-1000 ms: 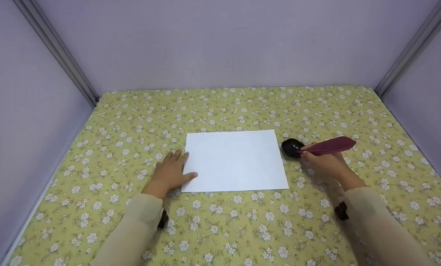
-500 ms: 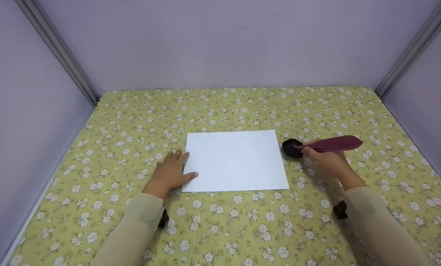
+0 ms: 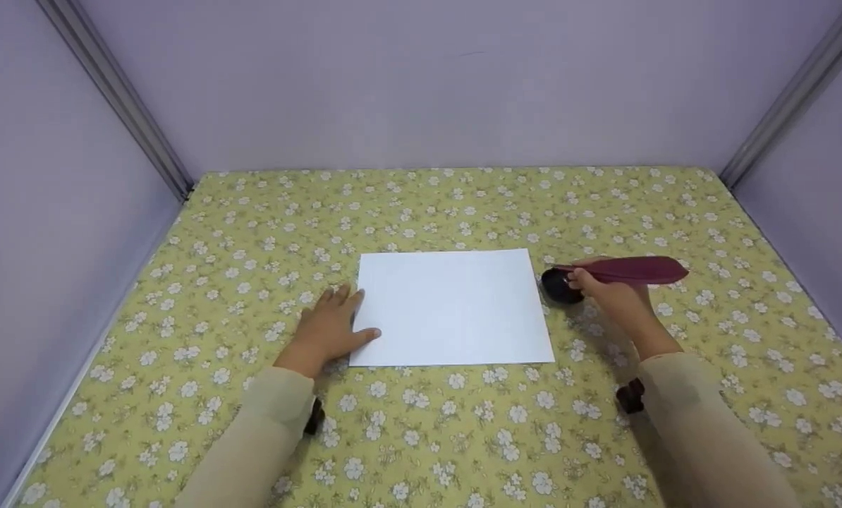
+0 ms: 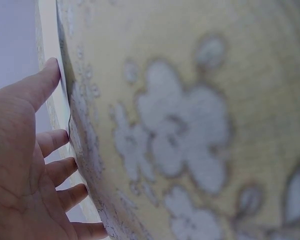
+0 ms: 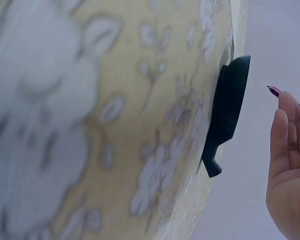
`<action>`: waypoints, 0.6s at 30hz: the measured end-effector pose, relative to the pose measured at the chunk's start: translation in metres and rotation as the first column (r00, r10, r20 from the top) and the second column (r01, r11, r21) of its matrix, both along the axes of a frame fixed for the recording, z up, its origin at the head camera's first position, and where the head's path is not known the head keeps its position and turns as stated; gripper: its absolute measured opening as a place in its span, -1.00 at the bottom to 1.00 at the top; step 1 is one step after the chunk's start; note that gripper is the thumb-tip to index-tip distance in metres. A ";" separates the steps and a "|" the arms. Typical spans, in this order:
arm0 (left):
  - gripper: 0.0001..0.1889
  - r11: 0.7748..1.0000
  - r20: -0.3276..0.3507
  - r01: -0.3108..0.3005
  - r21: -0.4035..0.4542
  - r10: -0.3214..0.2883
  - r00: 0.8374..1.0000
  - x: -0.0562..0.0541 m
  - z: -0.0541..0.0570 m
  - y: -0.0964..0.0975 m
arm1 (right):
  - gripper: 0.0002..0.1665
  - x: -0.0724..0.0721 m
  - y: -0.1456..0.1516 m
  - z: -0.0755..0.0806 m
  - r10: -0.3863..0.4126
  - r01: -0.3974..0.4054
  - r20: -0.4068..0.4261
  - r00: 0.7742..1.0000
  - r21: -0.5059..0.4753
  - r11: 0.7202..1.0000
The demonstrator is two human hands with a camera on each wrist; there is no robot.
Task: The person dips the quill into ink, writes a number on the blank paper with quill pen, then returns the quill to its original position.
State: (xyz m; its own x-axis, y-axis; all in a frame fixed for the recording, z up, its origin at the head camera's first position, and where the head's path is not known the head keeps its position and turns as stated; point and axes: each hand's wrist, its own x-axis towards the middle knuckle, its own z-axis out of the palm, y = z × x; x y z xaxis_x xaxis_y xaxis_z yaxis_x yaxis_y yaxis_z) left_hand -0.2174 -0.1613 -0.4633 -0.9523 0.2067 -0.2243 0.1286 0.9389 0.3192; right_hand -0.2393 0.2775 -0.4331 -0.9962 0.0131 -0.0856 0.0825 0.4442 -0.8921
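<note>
A white sheet of paper lies on the flowered cloth. My left hand rests on its left edge, thumb on the sheet and fingers spread; the left wrist view shows the fingertips along the paper's edge. To the right of the sheet, my right hand pinches a maroon feather quill pen, its plume pointing right. The pen's tip is over a small black bowl. From the right wrist, the pen point is seen apart from the bowl, which has a short handle-like projection.
The yellow flowered cloth covers the table. Pale lilac panels close in the back and both sides, with grey metal posts at the corners. A small black device sits at each wrist.
My right hand has lifted the quill pen, and its tip has come up from inside the bowl to above it. My left hand and the paper keep their place.
</note>
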 end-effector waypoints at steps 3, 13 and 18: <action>-0.12 1.000 -0.005 0.007 -0.009 -0.007 1.000 0.000 0.001 0.000 | -0.42 -0.004 -0.006 -0.003 0.001 -0.003 -0.015 1.000 -0.090 0.996; -0.11 0.999 -0.017 0.020 -0.039 -0.021 1.000 -0.001 -0.001 0.001 | -0.44 -0.016 -0.027 -0.004 -0.024 0.024 -0.001 1.000 -0.038 0.999; -0.11 0.999 -0.027 0.023 -0.046 -0.024 0.999 -0.001 0.000 0.001 | -0.49 -0.022 -0.042 -0.004 -0.029 0.029 0.014 0.999 -0.031 0.999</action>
